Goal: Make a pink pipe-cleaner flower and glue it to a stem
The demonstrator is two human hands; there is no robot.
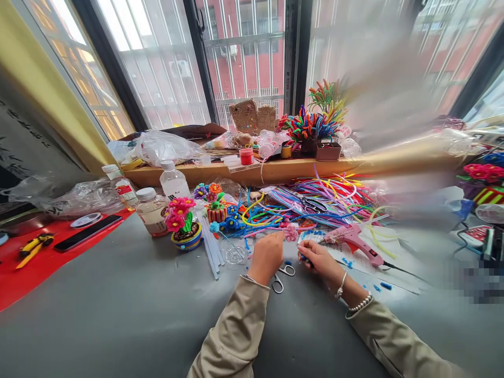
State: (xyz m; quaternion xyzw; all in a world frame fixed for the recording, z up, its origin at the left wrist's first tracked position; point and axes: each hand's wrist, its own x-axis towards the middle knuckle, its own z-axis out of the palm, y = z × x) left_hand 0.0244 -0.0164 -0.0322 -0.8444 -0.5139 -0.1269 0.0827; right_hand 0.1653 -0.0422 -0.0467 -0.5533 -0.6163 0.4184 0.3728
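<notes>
My left hand [268, 257] is closed, knuckles up, and whatever its fingers hold is hidden behind them. Just right of its fingertips shows a pink pipe-cleaner flower [290, 232]; whether the hand touches it I cannot tell. My right hand [319, 261] is pinched, with a small dark bluish bit at its fingertips, too small to name. Between and below the hands lie scissors [282, 277] with white-rimmed handles. A pink hot glue gun [356, 241] rests beyond my right hand. Blue fuzzy scraps [386, 286] are scattered on the grey table [157, 315].
Glue sticks [212, 247] and a clear plastic cup [235, 253] lie left of my hands. A potted pipe-cleaner flower [186, 231] and bottles [151, 210] stand farther left. Loose pipe cleaners [315, 197] pile up at the back. A phone [88, 232] and yellow cutter [35, 248] lie on red cloth.
</notes>
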